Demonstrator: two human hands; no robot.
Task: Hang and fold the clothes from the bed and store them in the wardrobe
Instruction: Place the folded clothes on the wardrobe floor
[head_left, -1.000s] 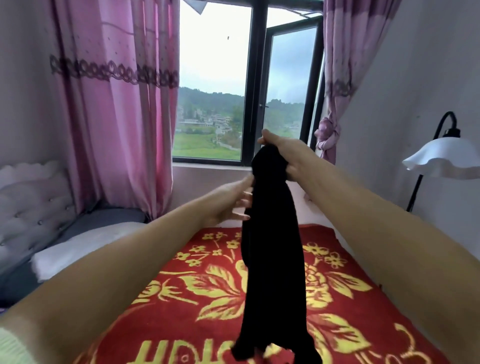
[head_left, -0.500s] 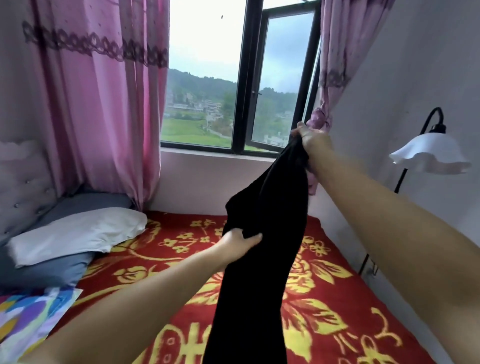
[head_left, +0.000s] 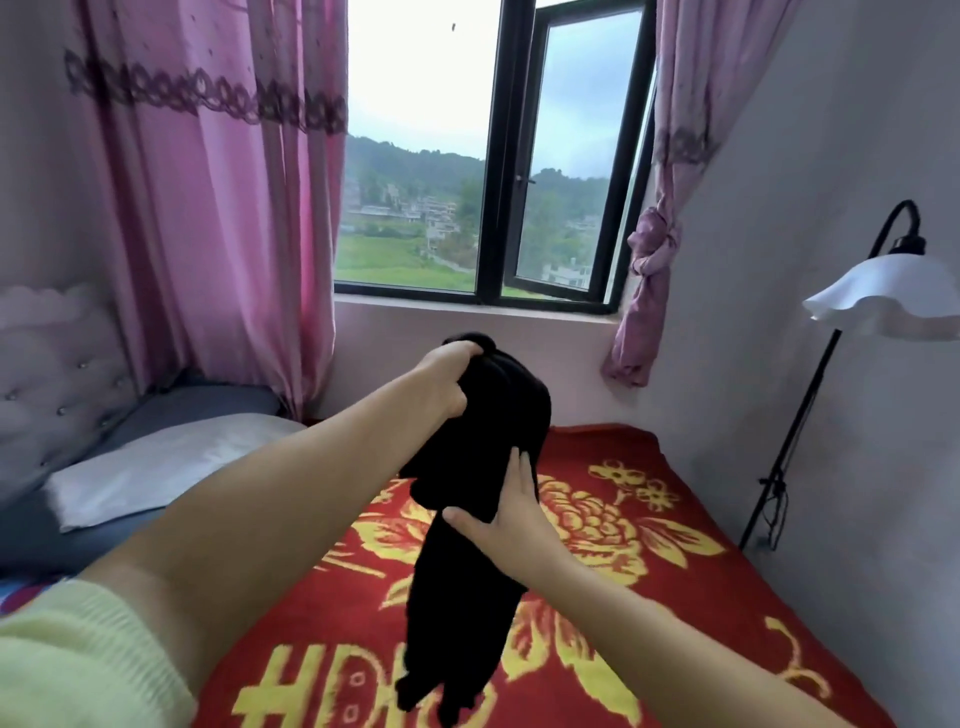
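Fig.: black garment (head_left: 467, 525) hangs at frame centre above red floral blanket (head_left: 675, 597) | left hand (head_left: 441, 387) grip closed on its bunched top | right hand (head_left: 511, 512) flat, open against the fold | advice: keep top taut, smooth downward before doubling.

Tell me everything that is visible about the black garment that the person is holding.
The black garment is plain, dark, soft cloth; no seams, print or buttons can be made out. It is held in the air above the red blanket, not spread out. The left hand clutches its bunched top in a closed grip. The right hand lies open on its middle, fingers spread along the cloth. Below that hand it hangs down as a narrow strip that ends in two small lobes.
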